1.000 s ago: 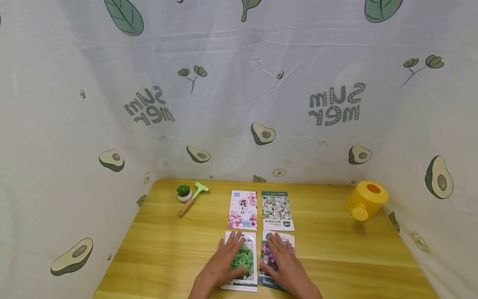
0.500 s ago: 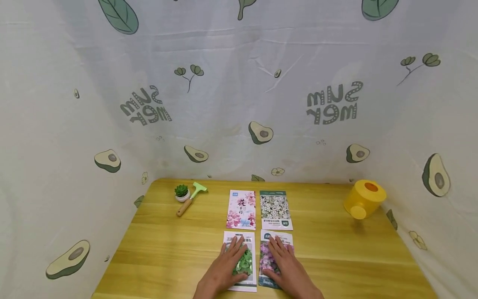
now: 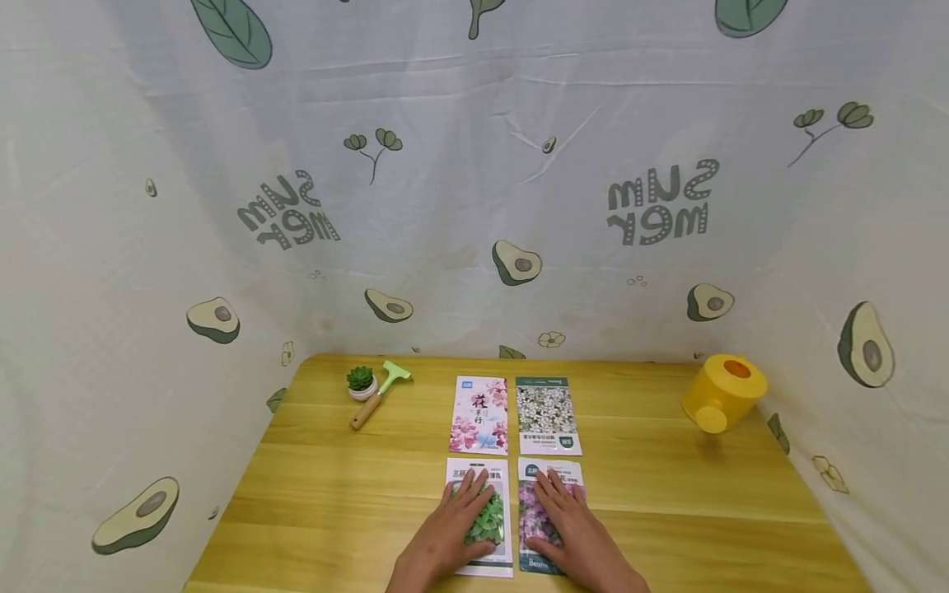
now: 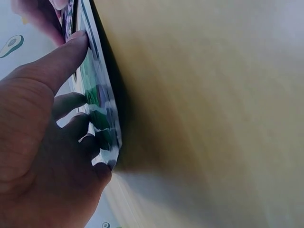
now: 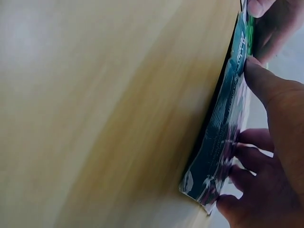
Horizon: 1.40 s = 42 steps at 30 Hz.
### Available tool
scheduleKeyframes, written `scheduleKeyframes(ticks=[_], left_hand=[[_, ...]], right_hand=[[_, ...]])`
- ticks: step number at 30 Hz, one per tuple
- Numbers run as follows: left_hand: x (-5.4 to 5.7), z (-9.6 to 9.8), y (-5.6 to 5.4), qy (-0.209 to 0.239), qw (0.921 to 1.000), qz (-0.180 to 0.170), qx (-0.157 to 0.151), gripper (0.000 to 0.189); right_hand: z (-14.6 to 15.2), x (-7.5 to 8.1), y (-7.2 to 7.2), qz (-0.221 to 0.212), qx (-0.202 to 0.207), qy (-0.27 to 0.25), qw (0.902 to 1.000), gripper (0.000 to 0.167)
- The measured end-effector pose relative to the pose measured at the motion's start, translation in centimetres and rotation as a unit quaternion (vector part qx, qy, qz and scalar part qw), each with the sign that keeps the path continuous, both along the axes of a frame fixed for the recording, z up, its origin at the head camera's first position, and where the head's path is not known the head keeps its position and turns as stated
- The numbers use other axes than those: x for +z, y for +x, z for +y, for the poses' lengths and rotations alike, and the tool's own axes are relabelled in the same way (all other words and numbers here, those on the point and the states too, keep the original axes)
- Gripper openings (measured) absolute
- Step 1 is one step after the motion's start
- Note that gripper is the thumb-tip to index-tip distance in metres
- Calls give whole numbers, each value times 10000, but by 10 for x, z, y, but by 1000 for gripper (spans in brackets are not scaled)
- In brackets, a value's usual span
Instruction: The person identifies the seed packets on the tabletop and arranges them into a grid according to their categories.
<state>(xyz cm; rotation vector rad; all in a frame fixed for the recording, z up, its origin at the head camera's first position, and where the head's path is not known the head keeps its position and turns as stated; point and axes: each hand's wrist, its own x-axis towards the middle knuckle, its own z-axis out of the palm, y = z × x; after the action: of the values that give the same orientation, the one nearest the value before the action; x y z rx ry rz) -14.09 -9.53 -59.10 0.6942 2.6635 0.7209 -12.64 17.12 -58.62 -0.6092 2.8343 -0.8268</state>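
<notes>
My left hand (image 3: 450, 527) rests on a seed packet with a green leafy picture (image 3: 493, 520), its fingers spread across the front. Beside it, my right hand (image 3: 574, 527) lies on a seed packet with purple flowers (image 3: 530, 511). Both wrist views show fingertips and thumb touching the packet faces, the left thumb (image 4: 71, 52) near one end of its packet. Just beyond them lie a pink blossom packet (image 3: 480, 416) and a white-flower packet (image 3: 547, 416). Together the packets form two rows of two, with narrow gaps.
A small potted succulent (image 3: 362, 382) and a green-headed hand rake (image 3: 381, 395) with a wooden handle sit at the back left of the wooden table (image 3: 326, 494). A yellow watering can (image 3: 722, 394) stands at the back right. A printed white curtain (image 3: 445, 206) surrounds the table.
The leafy packet and the purple-flower packet shift slightly under my hands, the purple one turning a little straighter. The head view drifts slightly. The other things keep their places.
</notes>
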Motion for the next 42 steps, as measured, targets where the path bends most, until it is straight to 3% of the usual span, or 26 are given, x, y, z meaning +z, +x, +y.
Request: scheduleKeyframes(ticks=[2, 5, 16, 23, 28, 36, 42], left_hand=[[6, 1, 1, -168, 9998, -48, 31, 84], [7, 1, 0, -170, 9998, -89, 39, 84], [-5, -2, -4, 369, 9993, -88, -32, 82], [3, 1, -4, 314, 9994, 81, -134, 82], [6, 3, -7, 205, 9993, 304, 18, 81], [-2, 0, -12, 437, 9976, 522, 80, 80], [0, 0, -12, 481, 9983, 227, 219, 81]], right_hand=[[1, 1, 0, -34, 27, -13, 10000, 90], [3, 2, 0, -38, 81, -19, 10000, 90], [7, 2, -2, -92, 5, -185, 9998, 87], [10, 0, -15, 521, -448, -47, 9976, 79], [13, -4, -30, 922, -857, 110, 9920, 75], [14, -8, -37, 448, -935, 248, 9943, 77], [11, -4, -36, 209, -927, 274, 9951, 77]])
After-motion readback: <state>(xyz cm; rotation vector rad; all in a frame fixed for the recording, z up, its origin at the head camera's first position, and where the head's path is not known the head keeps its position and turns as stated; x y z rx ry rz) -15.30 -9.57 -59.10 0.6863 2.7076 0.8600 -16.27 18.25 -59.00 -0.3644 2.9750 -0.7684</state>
